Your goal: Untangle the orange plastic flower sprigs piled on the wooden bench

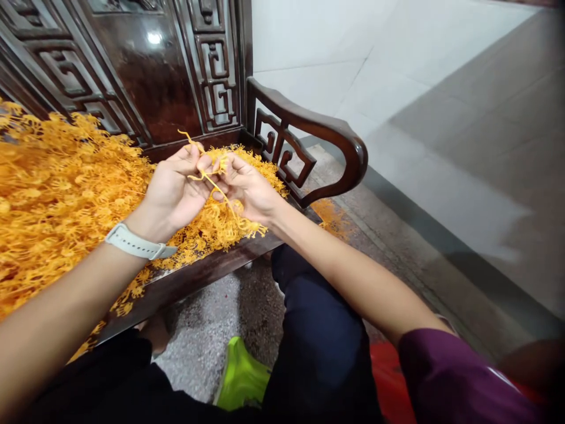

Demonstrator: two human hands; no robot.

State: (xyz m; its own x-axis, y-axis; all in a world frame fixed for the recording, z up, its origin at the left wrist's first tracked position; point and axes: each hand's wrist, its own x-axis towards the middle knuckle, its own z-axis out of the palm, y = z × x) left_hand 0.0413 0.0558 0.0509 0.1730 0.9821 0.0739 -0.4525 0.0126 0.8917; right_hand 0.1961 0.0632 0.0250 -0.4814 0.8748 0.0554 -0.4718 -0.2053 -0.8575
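Above the dark wood bench (200,272), L hand (170,191) pinches a branched yellow stem (212,182) btwn thumb & fingertips; R hand (251,191), fingers curled in, grips same pc. from opp. side, contact pts. partly hidden. Loose yellow pcs. (207,232) lie beneath; large yellow pile (66,194) at L; carved armrest (338,135) at R.

Glare on panel (148,76), shadow across wall (415,118), dark right edge
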